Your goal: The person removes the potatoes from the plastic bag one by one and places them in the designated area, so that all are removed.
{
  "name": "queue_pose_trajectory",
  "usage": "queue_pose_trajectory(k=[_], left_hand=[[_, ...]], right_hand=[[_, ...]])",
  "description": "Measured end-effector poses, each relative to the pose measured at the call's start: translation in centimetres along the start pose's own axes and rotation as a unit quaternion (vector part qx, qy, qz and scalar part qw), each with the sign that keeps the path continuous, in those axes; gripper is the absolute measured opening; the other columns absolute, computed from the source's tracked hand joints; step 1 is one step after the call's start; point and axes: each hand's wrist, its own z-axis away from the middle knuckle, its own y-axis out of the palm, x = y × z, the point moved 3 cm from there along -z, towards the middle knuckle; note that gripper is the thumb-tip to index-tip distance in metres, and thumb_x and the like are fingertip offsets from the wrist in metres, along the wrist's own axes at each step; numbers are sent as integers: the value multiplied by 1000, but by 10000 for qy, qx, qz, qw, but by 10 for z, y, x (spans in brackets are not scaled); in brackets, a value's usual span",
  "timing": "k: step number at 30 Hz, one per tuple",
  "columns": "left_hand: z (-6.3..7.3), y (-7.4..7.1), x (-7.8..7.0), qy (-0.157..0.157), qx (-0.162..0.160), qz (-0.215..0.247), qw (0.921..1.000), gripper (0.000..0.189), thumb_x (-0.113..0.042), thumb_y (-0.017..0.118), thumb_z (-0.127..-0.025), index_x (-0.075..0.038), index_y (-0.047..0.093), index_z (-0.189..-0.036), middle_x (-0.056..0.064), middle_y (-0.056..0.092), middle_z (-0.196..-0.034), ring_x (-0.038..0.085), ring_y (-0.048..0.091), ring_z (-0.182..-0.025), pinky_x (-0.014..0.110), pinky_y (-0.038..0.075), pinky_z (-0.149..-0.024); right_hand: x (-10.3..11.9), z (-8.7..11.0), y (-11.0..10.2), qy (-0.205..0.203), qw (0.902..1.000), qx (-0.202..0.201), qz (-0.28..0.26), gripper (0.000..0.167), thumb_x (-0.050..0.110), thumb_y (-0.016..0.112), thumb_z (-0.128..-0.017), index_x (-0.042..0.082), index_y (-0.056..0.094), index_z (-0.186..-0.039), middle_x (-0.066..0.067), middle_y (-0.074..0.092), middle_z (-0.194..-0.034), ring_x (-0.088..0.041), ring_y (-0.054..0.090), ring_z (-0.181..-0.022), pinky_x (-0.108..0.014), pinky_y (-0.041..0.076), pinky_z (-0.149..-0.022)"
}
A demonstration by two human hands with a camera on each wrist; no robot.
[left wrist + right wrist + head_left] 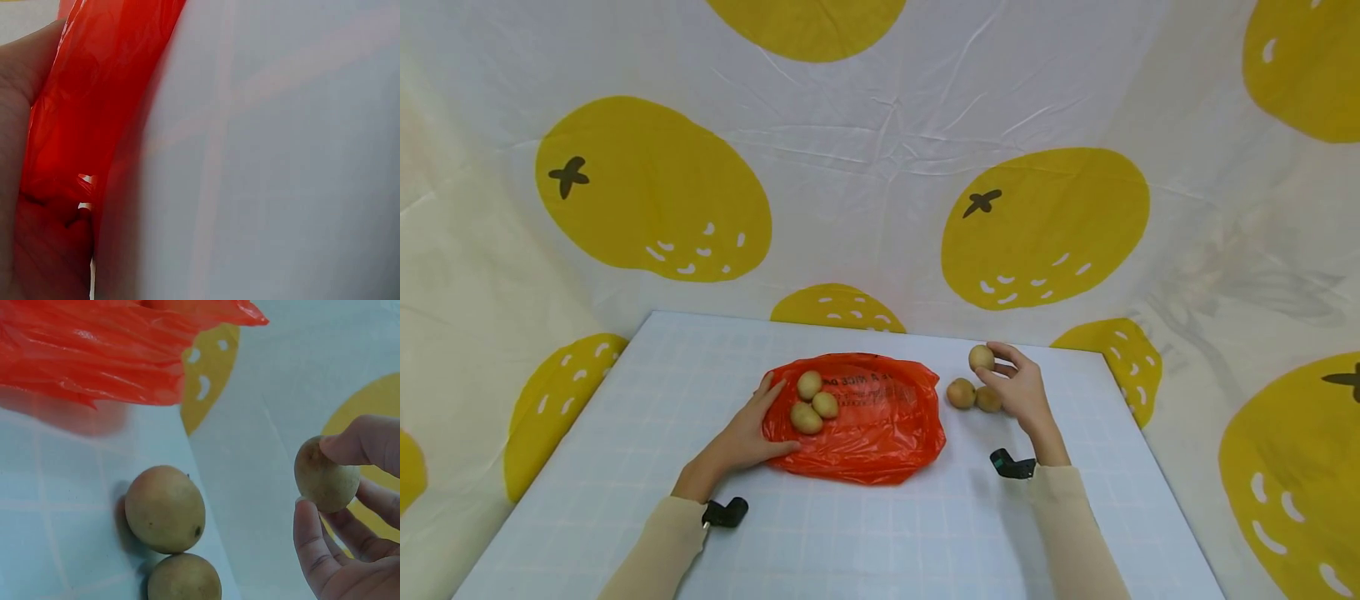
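Between the thumb and fingers of my right hand (1018, 390) is a round yellow-brown fruit (326, 475), held up above the table. Two similar fruits, one nearer the bag (961, 393) and one partly behind the hand (988, 400), lie side by side below it. A red plastic bag (880, 442) with dark print lies spread open to the left. Three more fruits (807, 418) are clustered at its left end. My left hand (748, 429) grips that end, thumb on the near side and fingers on the far side; red film partly covers it in the left wrist view.
The table has a pale checked cover (850, 542). A white cloth (880, 208) printed with big yellow fruits hangs behind and at both sides. A small black camera (726, 512) is on the left wrist, another (1011, 465) on the right.
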Motion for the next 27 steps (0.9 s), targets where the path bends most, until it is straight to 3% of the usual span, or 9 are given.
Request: queue_pose_trajectory(k=[27], left_hand=[[0, 0, 0, -25, 14, -113, 9999, 116, -51, 84, -81, -8, 17, -165, 20, 2, -173, 50, 14, -156, 73, 29, -116]], right_hand=[[-32, 17, -50, 289, 9974, -424, 505, 58, 20, 74, -96, 5, 52, -147, -18, 53, -149, -40, 58, -130, -6, 48, -81]])
